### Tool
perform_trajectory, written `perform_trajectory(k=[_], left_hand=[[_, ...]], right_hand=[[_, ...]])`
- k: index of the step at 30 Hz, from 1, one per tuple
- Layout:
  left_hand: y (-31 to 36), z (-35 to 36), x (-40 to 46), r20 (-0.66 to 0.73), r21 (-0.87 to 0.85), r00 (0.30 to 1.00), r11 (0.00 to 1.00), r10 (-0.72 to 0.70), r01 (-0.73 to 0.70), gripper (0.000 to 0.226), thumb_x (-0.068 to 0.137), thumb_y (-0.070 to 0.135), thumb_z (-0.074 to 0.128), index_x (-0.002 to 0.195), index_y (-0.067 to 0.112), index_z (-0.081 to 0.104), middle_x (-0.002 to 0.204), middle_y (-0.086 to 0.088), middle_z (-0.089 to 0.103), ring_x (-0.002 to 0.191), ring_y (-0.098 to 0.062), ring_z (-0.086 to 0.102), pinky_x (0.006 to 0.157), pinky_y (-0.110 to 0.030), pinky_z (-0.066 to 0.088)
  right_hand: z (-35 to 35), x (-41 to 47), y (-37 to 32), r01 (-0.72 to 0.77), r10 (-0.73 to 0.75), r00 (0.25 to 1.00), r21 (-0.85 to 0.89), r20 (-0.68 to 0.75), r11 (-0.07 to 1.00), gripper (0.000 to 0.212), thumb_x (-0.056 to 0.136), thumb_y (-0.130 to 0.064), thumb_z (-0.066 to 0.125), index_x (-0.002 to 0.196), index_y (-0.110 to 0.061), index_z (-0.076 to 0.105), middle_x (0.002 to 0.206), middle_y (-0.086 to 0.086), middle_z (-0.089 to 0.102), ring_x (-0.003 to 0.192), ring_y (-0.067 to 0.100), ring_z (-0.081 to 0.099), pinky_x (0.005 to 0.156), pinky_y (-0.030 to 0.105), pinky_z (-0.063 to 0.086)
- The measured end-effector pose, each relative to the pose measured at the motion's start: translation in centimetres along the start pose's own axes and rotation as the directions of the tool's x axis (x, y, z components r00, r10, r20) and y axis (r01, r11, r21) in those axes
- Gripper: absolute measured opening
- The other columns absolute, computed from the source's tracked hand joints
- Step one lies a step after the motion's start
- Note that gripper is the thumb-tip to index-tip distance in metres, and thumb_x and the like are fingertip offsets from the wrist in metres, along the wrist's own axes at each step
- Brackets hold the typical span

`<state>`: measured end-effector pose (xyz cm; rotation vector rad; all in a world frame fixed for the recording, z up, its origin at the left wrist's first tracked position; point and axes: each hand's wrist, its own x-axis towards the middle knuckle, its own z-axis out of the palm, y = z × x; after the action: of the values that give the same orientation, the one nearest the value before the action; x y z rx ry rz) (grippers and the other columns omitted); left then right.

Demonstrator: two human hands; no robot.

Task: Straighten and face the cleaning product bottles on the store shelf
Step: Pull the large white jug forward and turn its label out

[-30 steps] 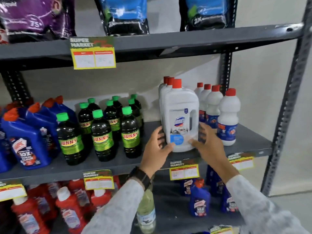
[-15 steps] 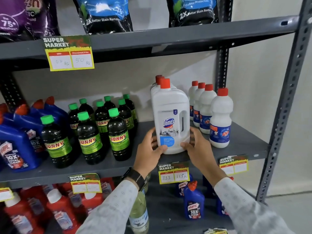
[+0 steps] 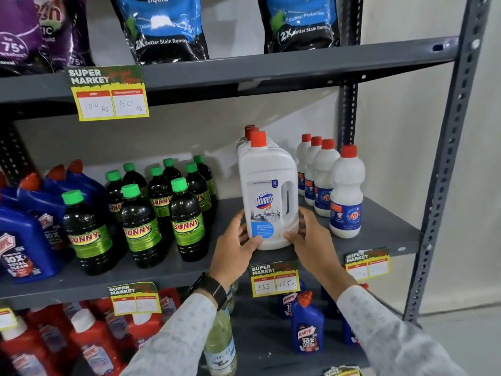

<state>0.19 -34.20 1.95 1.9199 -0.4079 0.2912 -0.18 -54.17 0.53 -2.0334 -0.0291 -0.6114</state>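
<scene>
A white Domex bottle [image 3: 268, 194] with a red cap stands upright at the front edge of the grey middle shelf [image 3: 379, 234], label facing me, with more of the same behind it. My left hand [image 3: 237, 246] presses its lower left side and my right hand [image 3: 311, 237] its lower right side, gripping the base between them. To its right runs a row of white Rin bottles [image 3: 347, 194] with red caps. On its left stand several dark Sunny bottles [image 3: 187, 221] with green caps and blue Harpic bottles [image 3: 24, 240].
Detergent pouches [image 3: 165, 28] sit on the top shelf. Below are red bottles [image 3: 92, 340], a clear bottle [image 3: 219, 346] and blue Harpic bottles [image 3: 307, 327]. Price tags [image 3: 275, 280] hang on the shelf edges. A grey upright post [image 3: 444, 169] bounds the right side.
The view has shifted slightly, so the shelf contents sit further left. Both hands stay clasped on the Domex bottle's base, which now faces squarely forward.
</scene>
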Motion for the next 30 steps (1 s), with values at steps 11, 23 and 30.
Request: perform_trajectory(k=[11,23,30], left_hand=[[-0.6,-1.3,0.0,0.057,0.774,0.998,0.632,-0.008,-0.039,0.04,0.104,0.023,0.039,0.139,0.006,0.048,0.143,-0.019,0.056,0.127,-0.036,0.06,0.107,-0.046,0.045],[-1.8,-0.7,0.4,0.149,0.867,0.975,0.497,-0.165,-0.048,0.064,0.107,0.042,0.018,0.16,0.006,0.026,0.169,-0.013,0.026,0.157,-0.025,0.023,0.129,-0.044,0.015],[-2.0,-0.6,0.5,0.144,0.869,0.975,0.493,-0.168,-0.043,0.064,0.107,0.042,0.017,0.159,0.007,0.028,0.168,-0.013,0.027,0.157,-0.024,0.024,0.129,-0.043,0.015]], right_hand=[[-6.5,-2.2,1.5,0.197,-0.219,0.828,-0.098,-0.517,0.975,0.04,0.096,-0.019,0.064,0.132,-0.032,0.053,0.115,-0.014,0.058,0.101,0.011,0.062,0.084,0.039,0.057],[-8.8,1.4,4.7,-0.081,0.074,0.961,-0.015,-0.268,0.997,0.086,0.073,-0.035,0.092,0.144,-0.026,0.043,0.13,-0.003,0.065,0.103,0.015,0.061,0.084,0.031,0.052],[-8.3,1.0,5.3,-0.065,0.05,0.944,-0.034,-0.325,0.997,0.081,0.077,-0.035,0.089,0.142,-0.031,0.042,0.123,-0.011,0.061,0.099,0.01,0.059,0.076,0.024,0.046]])
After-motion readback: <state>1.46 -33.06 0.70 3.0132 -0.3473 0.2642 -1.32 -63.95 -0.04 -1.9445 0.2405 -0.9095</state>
